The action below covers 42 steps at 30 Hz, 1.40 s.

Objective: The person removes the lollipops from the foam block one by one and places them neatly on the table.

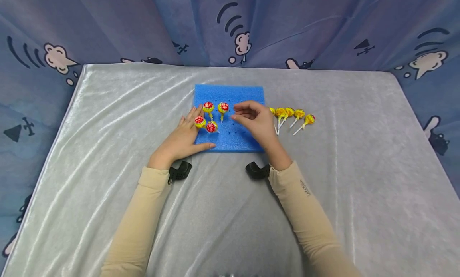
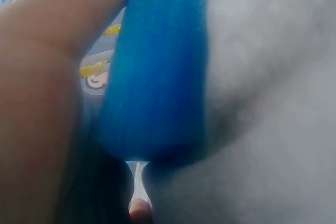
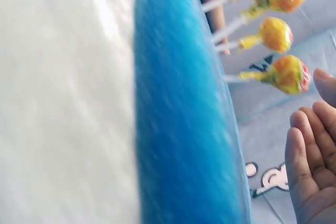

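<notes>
Several lollipops in yellow wrappers with red tops (image 1: 223, 107) stand on their sticks in a blue foam board (image 1: 244, 143). My left hand (image 1: 181, 138) rests spread at the board's left side, with the thumb over its front left corner. Above the right part of the board is my right hand (image 1: 256, 123), thumb and fingers apart and holding nothing. In the right wrist view, its fingers (image 3: 310, 150) are near the closest standing lollipop (image 3: 289, 74), with a small gap between. The left wrist view shows mostly the board's blue edge (image 2: 157, 77) and part of the left hand.
Right of the board, several more yellow-wrapped lollipops (image 1: 299, 114) lie loose, one partly behind my right hand. Small holes dot the foam. Grey cloth covers the table (image 1: 377, 169), and a patterned blue curtain (image 1: 294, 25) hangs behind it.
</notes>
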{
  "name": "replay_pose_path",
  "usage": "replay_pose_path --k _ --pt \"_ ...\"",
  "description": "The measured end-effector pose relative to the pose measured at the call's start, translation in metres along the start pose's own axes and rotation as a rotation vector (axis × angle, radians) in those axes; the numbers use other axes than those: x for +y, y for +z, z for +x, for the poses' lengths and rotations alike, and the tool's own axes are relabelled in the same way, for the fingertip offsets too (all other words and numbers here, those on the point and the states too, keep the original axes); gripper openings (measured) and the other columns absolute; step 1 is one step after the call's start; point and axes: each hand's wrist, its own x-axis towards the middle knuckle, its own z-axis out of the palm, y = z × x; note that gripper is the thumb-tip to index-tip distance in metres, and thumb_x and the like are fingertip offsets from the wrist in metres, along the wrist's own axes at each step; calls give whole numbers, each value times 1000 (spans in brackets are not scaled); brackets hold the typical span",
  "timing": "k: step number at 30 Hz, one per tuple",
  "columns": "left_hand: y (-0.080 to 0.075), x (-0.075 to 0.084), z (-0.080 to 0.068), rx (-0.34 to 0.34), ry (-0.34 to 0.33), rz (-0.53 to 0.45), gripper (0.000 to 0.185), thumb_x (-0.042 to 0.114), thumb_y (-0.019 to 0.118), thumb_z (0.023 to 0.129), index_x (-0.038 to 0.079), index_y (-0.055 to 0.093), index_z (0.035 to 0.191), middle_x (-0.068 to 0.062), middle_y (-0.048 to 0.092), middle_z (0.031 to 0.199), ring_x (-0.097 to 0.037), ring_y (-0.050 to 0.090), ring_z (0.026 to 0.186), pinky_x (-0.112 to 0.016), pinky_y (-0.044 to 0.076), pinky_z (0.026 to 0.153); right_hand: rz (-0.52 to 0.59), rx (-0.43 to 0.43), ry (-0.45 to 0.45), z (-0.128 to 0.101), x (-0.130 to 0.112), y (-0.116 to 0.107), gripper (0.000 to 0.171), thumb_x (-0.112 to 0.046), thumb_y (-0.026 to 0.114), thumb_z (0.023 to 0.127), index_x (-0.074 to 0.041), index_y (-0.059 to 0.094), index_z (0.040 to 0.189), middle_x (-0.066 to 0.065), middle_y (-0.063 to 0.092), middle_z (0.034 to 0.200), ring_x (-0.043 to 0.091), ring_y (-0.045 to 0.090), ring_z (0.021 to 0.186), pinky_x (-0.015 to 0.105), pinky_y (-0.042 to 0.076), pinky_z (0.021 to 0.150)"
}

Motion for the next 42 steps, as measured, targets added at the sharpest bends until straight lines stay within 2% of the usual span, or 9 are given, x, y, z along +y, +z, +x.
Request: replay_pose_path --k 7,17,23,29,34,42 --pt "-1 0 0 -7 -3 -1 90 56 57 87 -11 29 141 -10 -6 158 -23 -10 143 -50 2 113 22 3 16 2 3 15 29 2 74 78 10 65 105 21 66 99 17 63 83 23 53 76" --pt "-2 0 1 -5 -4 2 96 57 56 87 -5 15 147 -9 -8 158 -23 -11 143 -49 1 114 56 10 40 8 9 21 36 0 74 79 10 62 112 22 65 100 27 63 91 26 53 79" --pt "-2 1 0 -3 -3 -4 95 56 57 87 -6 17 147 -10 -7 158 -23 -11 143 -49 1 114 52 -15 74 11 14 22 35 -4 74 80 8 63 111 21 65 101 24 64 89 26 53 79" --pt "-2 1 0 -2 -5 -8 93 55 58 87 -8 22 145 -10 -7 158 -24 -11 143 -49 1 114 99 -26 83 11 16 23 34 -2 73 80 9 63 111 22 65 102 22 64 89 26 53 79" --pt "-2 0 0 -6 -8 -5 94 56 57 87 -7 19 146 -10 -8 158 -23 -11 143 -49 1 114 133 -10 62 10 18 24 34 0 73 80 9 62 111 21 65 104 16 63 88 27 53 80" --pt "-2 -1 1 -4 -7 -1 95 56 57 87 -6 16 146 -9 -8 158 -22 -12 143 -48 1 114 179 14 0 10 21 27 31 2 70 82 10 62 111 19 64 104 15 62 88 27 52 80"
